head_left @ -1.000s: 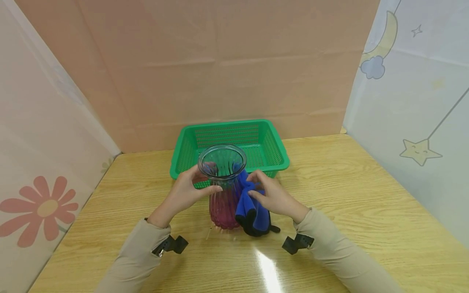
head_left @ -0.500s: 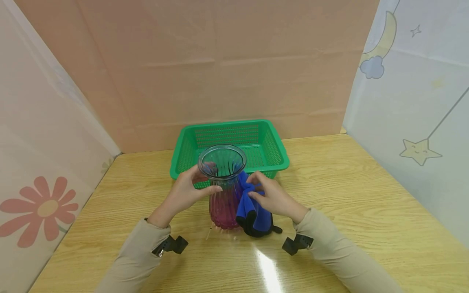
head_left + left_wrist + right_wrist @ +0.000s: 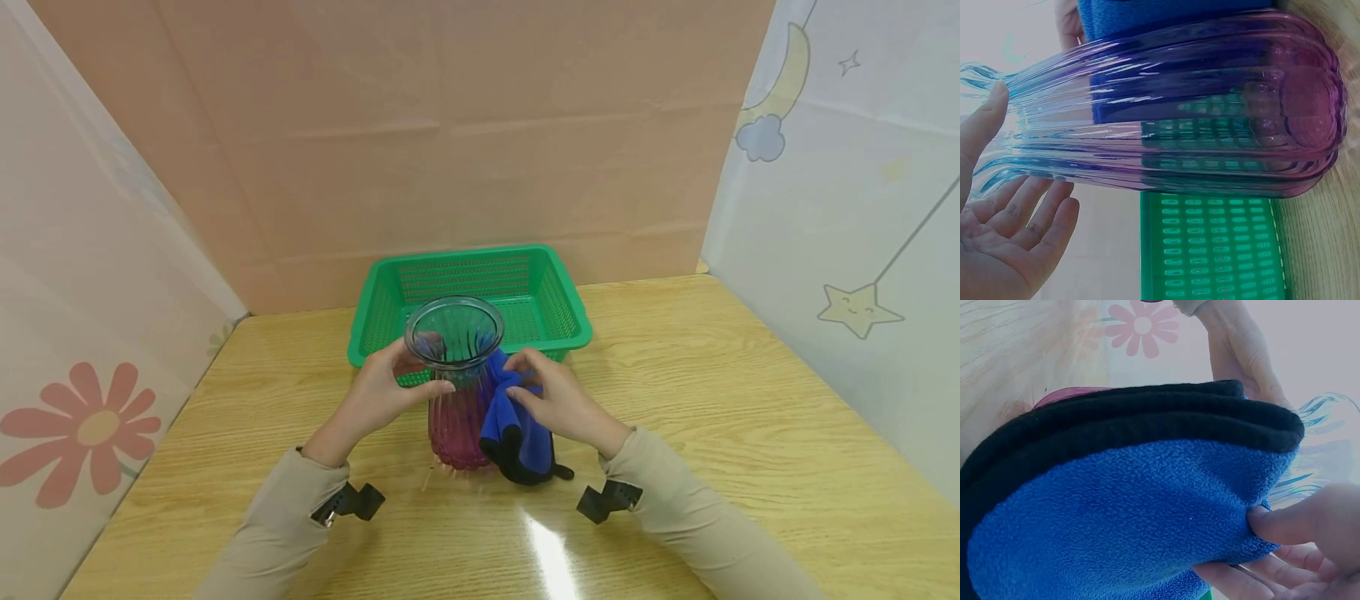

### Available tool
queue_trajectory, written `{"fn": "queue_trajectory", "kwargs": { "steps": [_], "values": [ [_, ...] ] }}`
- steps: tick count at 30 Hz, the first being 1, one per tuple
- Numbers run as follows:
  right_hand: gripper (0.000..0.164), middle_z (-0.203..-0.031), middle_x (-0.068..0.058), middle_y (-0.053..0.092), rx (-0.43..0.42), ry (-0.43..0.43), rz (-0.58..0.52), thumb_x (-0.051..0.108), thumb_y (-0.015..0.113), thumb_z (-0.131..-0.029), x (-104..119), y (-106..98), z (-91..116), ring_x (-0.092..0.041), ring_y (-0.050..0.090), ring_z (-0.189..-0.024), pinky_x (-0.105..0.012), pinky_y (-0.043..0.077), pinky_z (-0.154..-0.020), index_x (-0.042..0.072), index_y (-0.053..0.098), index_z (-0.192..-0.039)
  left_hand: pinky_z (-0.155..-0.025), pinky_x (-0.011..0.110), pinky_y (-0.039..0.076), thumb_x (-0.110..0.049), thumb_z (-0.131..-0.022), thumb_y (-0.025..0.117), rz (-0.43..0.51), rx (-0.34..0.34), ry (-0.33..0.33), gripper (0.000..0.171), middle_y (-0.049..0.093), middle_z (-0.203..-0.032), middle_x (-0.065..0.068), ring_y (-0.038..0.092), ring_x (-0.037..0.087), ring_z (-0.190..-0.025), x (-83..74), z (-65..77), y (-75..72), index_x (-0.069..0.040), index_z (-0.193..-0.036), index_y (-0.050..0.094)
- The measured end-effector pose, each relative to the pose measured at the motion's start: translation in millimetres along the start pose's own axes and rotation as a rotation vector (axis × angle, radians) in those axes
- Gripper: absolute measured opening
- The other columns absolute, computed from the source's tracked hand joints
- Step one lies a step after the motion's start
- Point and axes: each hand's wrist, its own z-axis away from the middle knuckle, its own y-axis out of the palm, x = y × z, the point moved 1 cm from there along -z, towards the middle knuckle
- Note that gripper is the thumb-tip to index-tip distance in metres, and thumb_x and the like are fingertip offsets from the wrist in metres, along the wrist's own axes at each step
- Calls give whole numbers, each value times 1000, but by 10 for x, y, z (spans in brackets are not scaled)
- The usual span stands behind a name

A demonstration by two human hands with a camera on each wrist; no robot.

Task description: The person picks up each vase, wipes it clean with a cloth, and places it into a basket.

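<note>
left fingers (image 3: 1063, 228) hold one vase (image 3: 452, 421); right fingers (image 3: 1297, 522) one cloth (image 3: 532, 437)

Head view: moderate, even illumination; a white glare streak crosses the near part of the yellow wood-grain table (image 3: 551, 546). Fine detail is soft. Left wrist view: bright reflections line the ribbed blue-to-pink glass vase (image 3: 1210, 134); the area about its neck is washed out. Right wrist view: hazy background, overexposed right; the black-edged blue fleecy cloth (image 3: 1110, 506) shows legible texture.
</note>
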Motion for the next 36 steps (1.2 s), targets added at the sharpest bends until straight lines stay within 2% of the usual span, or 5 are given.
{"fn": "queue_trajectory", "kwargs": {
  "steps": [14, 27, 33, 36],
  "values": [
    [23, -107, -17, 62, -75, 7, -48, -4, 60, -86, 109, -40, -46, -30, 61, -102, -43, 54, -90, 0, 54, -108, -95, 41, 52, -19, -77, 77, -1, -11, 11, 57, 62, -123, 13, 61, 30, -111, 7, 4, -3, -7, -127, 54],
    [25, -111, -17, 61, -176, -7, -123, -3, 61, -86, 202, -111, -120, -29, 61, -104, -43, 54, -90, -1, 55, -110, -96, 41, 51, -19, -77, 77, 24, -1, 14, 57, 61, -124, 12, 61, 28, -113, 14, -7, -2, -10, -128, 54],
    [25, -111, -18, 59, -220, -6, -186, -6, 60, -86, 215, -141, -164, -27, 60, -104, -38, 55, -88, -3, 54, -110, -95, 40, 52, -18, -76, 78, 35, -2, 14, 58, 62, -124, 12, 61, 27, -112, 16, -10, -2, -9, -128, 54],
    [25, -112, -19, 60, -237, 3, -216, -6, 59, -86, 213, -156, -175, -21, 60, -103, -31, 55, -87, -4, 54, -110, -95, 40, 52, -18, -76, 78, 32, -4, 15, 57, 62, -123, 11, 61, 27, -111, 25, -9, -3, -9, -127, 54]
  ]
}}
